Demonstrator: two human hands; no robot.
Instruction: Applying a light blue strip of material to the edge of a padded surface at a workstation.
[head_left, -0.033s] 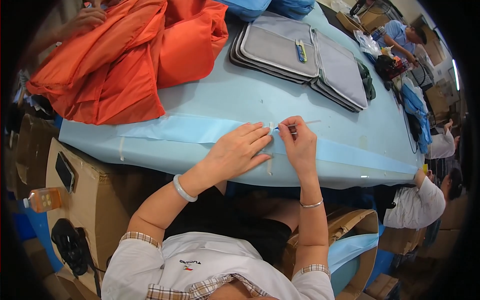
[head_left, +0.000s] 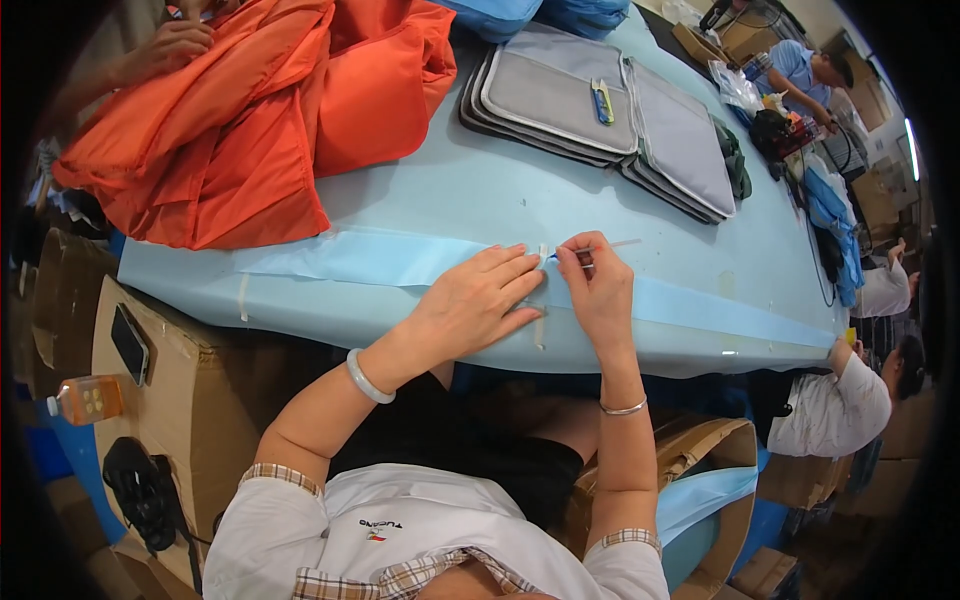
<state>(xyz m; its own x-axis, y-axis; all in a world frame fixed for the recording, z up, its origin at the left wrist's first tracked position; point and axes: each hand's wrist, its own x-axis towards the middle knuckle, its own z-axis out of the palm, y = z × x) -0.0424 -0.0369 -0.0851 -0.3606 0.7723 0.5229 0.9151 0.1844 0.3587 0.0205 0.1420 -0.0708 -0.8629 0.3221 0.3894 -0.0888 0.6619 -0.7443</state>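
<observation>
A long pale-blue fabric strip (head_left: 370, 257) lies along the near side of the light-blue covered table (head_left: 420, 205). My left hand (head_left: 470, 305) rests flat on the strip, its fingers stretched out and pointing right. Close to those fingertips, my right hand (head_left: 600, 290) pinches a slim pen (head_left: 622, 244). The pen's blue tip is down at the strip, beside a small whitish patch (head_left: 543, 252), and its thin shaft sticks out to the right. My fingers partly hide the pen.
Orange fabric (head_left: 240, 130) is heaped at the left, with another person's hand (head_left: 175, 45) behind it. Grey zipped panels (head_left: 560, 95) lie stacked farther back, a small cutter (head_left: 601, 102) on top. At the strip's right end is a person in white (head_left: 835, 410). Cartons (head_left: 170, 400) stand below.
</observation>
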